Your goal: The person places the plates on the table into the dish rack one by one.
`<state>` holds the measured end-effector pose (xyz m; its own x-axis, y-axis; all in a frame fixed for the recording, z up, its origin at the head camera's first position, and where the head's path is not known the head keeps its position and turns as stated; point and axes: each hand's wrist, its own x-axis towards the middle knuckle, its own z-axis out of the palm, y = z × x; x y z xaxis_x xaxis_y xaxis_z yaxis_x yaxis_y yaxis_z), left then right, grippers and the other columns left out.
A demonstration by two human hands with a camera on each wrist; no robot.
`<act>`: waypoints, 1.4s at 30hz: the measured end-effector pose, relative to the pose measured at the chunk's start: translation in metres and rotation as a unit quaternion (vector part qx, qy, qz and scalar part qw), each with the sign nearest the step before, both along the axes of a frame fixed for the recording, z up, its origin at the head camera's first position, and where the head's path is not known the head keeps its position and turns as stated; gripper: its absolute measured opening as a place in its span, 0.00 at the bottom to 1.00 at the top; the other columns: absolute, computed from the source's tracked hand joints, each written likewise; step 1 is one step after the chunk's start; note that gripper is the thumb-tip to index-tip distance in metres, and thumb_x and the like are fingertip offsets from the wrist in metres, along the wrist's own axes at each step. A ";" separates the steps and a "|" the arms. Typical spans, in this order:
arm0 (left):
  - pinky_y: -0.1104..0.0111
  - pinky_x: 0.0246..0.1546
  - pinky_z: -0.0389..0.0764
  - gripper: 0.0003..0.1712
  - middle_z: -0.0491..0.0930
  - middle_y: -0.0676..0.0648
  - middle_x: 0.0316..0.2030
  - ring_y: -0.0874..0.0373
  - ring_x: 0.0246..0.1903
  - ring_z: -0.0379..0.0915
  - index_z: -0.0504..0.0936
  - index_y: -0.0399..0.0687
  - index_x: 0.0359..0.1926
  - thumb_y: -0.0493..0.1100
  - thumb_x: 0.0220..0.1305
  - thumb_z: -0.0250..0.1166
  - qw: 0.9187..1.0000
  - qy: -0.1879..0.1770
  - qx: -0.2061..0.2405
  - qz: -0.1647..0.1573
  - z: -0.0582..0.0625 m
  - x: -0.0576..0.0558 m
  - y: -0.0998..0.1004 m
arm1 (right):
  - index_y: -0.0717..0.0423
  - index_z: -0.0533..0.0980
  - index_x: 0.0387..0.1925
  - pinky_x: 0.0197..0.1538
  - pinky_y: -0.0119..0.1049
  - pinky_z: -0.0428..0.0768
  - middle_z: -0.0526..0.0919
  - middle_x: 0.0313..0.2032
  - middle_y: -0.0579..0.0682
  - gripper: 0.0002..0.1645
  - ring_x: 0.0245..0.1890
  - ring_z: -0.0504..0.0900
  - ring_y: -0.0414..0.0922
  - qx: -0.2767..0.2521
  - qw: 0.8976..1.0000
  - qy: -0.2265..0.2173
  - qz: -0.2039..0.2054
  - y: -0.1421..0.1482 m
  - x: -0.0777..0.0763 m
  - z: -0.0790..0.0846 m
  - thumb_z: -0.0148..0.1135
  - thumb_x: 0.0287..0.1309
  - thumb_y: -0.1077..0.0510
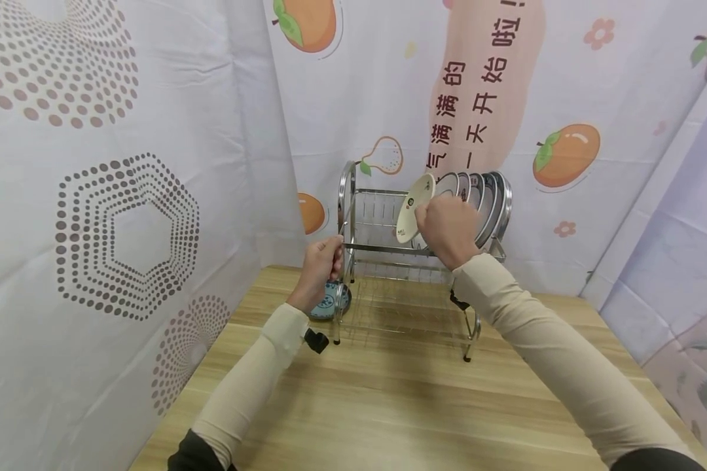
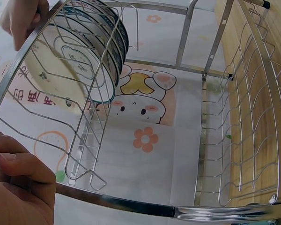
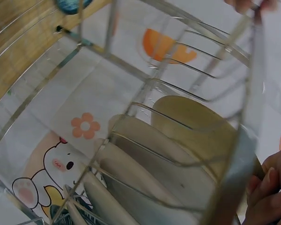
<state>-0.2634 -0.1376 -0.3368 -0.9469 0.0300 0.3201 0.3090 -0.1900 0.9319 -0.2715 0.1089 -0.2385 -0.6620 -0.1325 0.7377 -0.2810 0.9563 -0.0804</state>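
A cream plate (image 1: 413,208) with small printed motifs leans on edge in the upper tier of a metal dish rack (image 1: 383,248). My right hand (image 1: 450,227) pinches this plate near its rim, with the fingers partly hidden behind the hand. Several dark-rimmed plates (image 2: 99,44) stand on edge in a row to the right of it, inside the wire slots. At the rack's upper front left corner, my left hand (image 1: 321,265) grips the metal frame with curled fingers. From the right wrist, the undersides of the cream plate (image 3: 194,131) and its neighbours show through the wires.
A blue patterned dish (image 1: 325,304) lies on the wooden table (image 1: 383,405) at the left of the rack, partly behind its leg. The rack's lower wire tier (image 1: 406,314) holds no plates. Printed curtains (image 1: 353,98) hang close behind and at both sides.
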 end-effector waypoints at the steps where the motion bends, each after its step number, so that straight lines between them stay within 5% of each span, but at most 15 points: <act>1: 0.72 0.13 0.60 0.26 0.65 0.50 0.13 0.58 0.13 0.55 0.69 0.44 0.21 0.50 0.78 0.55 1.000 0.000 0.000 0.001 0.000 0.000 0.000 | 0.52 0.66 0.11 0.15 0.53 0.69 0.68 0.14 0.53 0.24 0.15 0.67 0.52 0.010 1.000 0.003 0.000 -0.002 0.000 -0.002 0.51 0.65 0.56; 8: 0.71 0.13 0.60 0.26 0.65 0.50 0.14 0.57 0.13 0.55 0.68 0.44 0.21 0.50 0.78 0.55 1.000 0.010 -0.005 0.002 0.001 0.001 0.001 | 0.51 0.63 0.10 0.13 0.52 0.69 0.65 0.12 0.50 0.28 0.14 0.65 0.49 0.056 0.998 0.016 -0.008 -0.014 -0.004 -0.009 0.54 0.67 0.58; 24: 0.72 0.14 0.60 0.26 0.65 0.50 0.14 0.56 0.14 0.54 0.68 0.45 0.21 0.51 0.78 0.55 1.000 0.009 -0.005 -0.002 -0.001 0.001 0.004 | 0.54 0.69 0.15 0.18 0.46 0.74 0.67 0.14 0.49 0.24 0.16 0.67 0.47 0.103 0.989 -0.102 -0.037 -0.027 0.000 -0.007 0.55 0.70 0.58; 33: 0.72 0.14 0.59 0.26 0.65 0.51 0.14 0.61 0.12 0.56 0.68 0.44 0.21 0.51 0.78 0.55 1.000 0.007 0.004 -0.005 -0.001 -0.001 0.003 | 0.50 0.62 0.13 0.17 0.45 0.70 0.64 0.14 0.47 0.26 0.17 0.64 0.46 0.114 0.986 -0.117 -0.045 -0.029 0.002 -0.005 0.52 0.69 0.59; 42: 0.72 0.14 0.59 0.26 0.65 0.50 0.14 0.60 0.13 0.56 0.68 0.44 0.21 0.50 0.78 0.55 1.000 0.004 0.006 -0.009 -0.001 -0.001 0.000 | 0.52 0.66 0.14 0.18 0.46 0.74 0.66 0.14 0.48 0.23 0.18 0.66 0.47 0.127 0.983 -0.124 -0.045 -0.028 0.003 -0.005 0.54 0.68 0.59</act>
